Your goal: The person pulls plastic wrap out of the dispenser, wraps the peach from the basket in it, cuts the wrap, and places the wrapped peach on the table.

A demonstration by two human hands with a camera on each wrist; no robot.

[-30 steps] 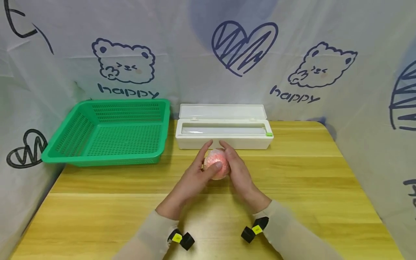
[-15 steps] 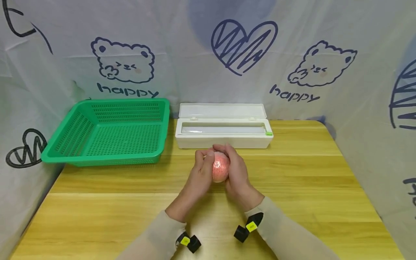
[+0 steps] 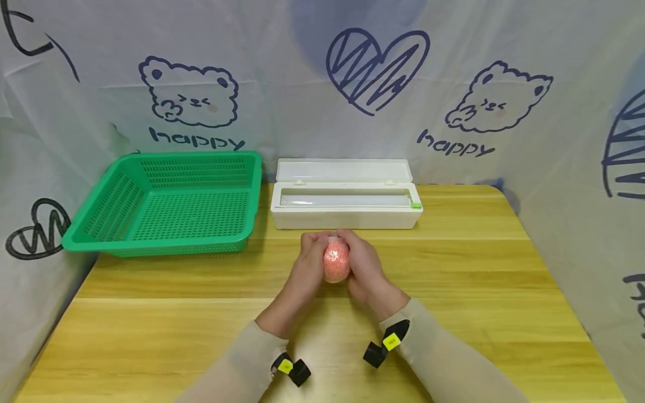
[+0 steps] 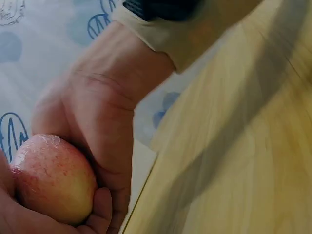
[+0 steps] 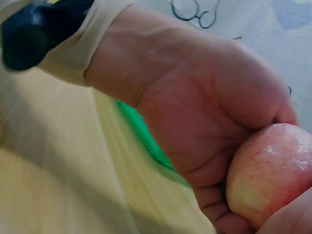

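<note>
A reddish apple (image 3: 336, 261) with a shiny, clear plastic film over it is held between both hands above the table, in front of a white box. Fingers of the left hand (image 3: 305, 266) curl round its left side, thumb along the near face. From the other side the right hand (image 3: 367, 266) grips it, thumb near the top. Both wrist views show the apple (image 4: 56, 180) close up, glossy and red fading to yellow. Fingers wrap its lower side, and part of the apple (image 5: 273, 170) is hidden behind them.
The white cling film dispenser box (image 3: 347, 218) stands at the back with its lid (image 3: 345, 170) raised and a green slider (image 3: 415, 205) at its right end. A green perforated basket (image 3: 156, 246) stands on the left of the wooden table (image 3: 478, 291). A patterned cloth hangs behind.
Both hands have closed in round the apple, fingers folding over it after pointing forward. The apple has turned and shifted slightly. The box and basket stay put.
</note>
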